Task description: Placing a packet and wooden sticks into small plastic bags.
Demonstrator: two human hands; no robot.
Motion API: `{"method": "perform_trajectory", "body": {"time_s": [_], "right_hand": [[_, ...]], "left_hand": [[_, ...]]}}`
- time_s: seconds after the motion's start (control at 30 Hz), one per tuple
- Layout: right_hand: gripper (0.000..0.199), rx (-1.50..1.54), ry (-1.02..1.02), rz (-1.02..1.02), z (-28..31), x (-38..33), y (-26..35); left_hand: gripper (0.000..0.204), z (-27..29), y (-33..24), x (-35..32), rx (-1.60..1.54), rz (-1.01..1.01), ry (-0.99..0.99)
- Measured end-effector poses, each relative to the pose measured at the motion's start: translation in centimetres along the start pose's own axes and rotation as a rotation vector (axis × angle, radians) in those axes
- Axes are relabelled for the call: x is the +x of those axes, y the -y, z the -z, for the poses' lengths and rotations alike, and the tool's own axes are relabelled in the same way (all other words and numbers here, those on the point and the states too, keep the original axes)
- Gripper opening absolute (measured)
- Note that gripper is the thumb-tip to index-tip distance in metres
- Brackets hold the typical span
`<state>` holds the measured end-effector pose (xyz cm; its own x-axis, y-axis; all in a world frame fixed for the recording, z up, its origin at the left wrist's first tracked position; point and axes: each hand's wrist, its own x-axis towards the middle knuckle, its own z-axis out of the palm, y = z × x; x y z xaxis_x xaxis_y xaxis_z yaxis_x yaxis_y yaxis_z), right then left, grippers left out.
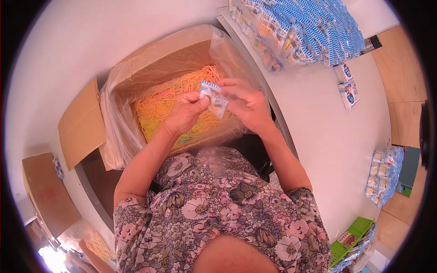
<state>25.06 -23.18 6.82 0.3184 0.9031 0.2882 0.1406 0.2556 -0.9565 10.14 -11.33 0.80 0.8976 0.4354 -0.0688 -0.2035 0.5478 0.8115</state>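
Observation:
My left hand (pixel 185 111) pinches a small clear plastic packet (pixel 218 108) with a blue-and-white striped edge. It is bent or doubled, and I cannot tell whether there are two. My right hand (pixel 248 107) is beside the packet's right side, its fingers smeared by motion; whether they grip it is unclear. Both hands are above an open cardboard box (pixel 159 61) lined with a clear plastic bag (pixel 119 132). Loose thin sticks (pixel 159 102) in orange, yellow, pink and green lie inside the box.
A white table (pixel 318 136) carries a big bag of striped packets (pixel 314 32) at the far right. Two small packets (pixel 348 86) lie nearby, with a bundle of packets (pixel 383 175) and a green carton (pixel 353 239) nearer. Another person's arm (pixel 93 258) shows at lower left.

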Motion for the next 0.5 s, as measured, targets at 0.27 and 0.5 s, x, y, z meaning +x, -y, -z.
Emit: {"method": "perform_trajectory", "body": {"time_s": [0.27,0.5], "right_hand": [[0.012,-0.193,-0.104,0.043,-1.9,0.2,-1.0],[0.013,-0.352,-0.168,0.155,-2.9,0.1,-1.6]], "left_hand": [[0.023,0.4,0.6,-0.1,-0.103,-0.065,-0.018],[0.022,0.2,0.4,0.0,-0.188,-0.054,-0.088]]}}
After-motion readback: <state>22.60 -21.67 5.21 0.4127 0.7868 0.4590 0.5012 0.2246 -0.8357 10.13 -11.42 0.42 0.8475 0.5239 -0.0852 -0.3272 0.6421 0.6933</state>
